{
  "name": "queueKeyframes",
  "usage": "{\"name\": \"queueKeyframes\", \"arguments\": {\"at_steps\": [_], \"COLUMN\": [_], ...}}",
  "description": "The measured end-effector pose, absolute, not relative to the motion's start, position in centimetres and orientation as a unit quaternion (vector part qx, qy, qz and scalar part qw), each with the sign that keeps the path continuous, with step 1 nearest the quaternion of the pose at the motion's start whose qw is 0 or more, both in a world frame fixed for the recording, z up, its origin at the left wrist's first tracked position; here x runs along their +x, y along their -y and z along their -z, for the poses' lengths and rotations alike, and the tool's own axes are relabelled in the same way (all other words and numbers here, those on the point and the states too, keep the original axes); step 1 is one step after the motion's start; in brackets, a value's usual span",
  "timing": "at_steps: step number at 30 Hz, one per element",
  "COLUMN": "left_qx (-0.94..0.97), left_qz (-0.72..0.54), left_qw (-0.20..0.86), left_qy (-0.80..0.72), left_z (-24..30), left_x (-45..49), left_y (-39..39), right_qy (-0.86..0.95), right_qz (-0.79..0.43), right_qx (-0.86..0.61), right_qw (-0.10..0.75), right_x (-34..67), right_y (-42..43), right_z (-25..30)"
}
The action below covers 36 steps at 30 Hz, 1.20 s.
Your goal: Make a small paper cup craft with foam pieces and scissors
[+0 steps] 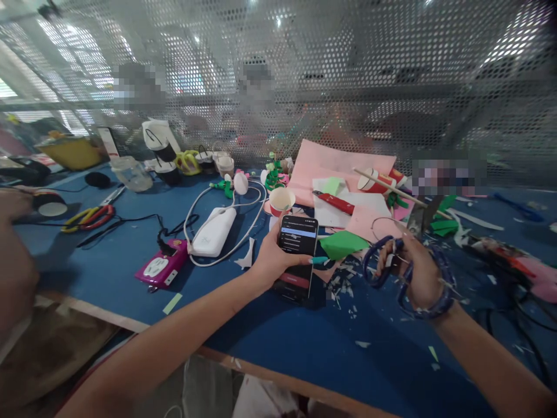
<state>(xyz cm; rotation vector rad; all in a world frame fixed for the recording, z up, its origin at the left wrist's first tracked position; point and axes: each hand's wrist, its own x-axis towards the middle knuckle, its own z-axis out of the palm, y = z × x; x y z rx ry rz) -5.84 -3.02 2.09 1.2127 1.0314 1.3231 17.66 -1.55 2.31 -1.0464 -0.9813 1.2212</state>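
My left hand [278, 252] is wrapped round a black smartphone [300, 232] with a lit screen of text, its thumb with a long teal nail lying across the screen. In my right hand [420, 270] is a pair of blue-handled scissors [441, 307], the fingers inside the handle loops and the grey blades pointing away from me. Between the hands lie a green paper piece [343, 245] and many small white paper scraps [343, 284]. A paper cup [282, 203] stands just behind the phone.
Pink paper [343, 165], a red utility knife [335, 202] and a wooden stick [391, 188] lie behind. A white power bank [214, 232] with its cable, a magenta device [163, 264] and red-yellow scissors [93, 217] sit left. Another person's arm [15, 255] reaches in at far left. Perforated metal mesh [331, 75] borders the back.
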Motion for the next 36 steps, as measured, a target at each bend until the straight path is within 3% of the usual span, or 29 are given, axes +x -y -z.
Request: {"name": "queueKeyframes", "arguments": {"at_steps": [15, 36], "left_qx": [0.358, 0.294], "left_qz": [-0.615, -0.615], "left_qw": [0.594, 0.619], "left_qy": [-0.376, -0.390], "left_z": [-1.3, -2.2], "left_x": [-5.8, -5.6], "left_y": [2.4, 2.4], "right_qy": [0.417, 0.421], "right_qz": [-0.526, -0.540], "right_qx": [-0.468, -0.448], "right_qw": [0.575, 0.575], "right_x": [17.5, 17.7], "right_y": [1.6, 1.4], "right_z": [-2.1, -1.2]}}
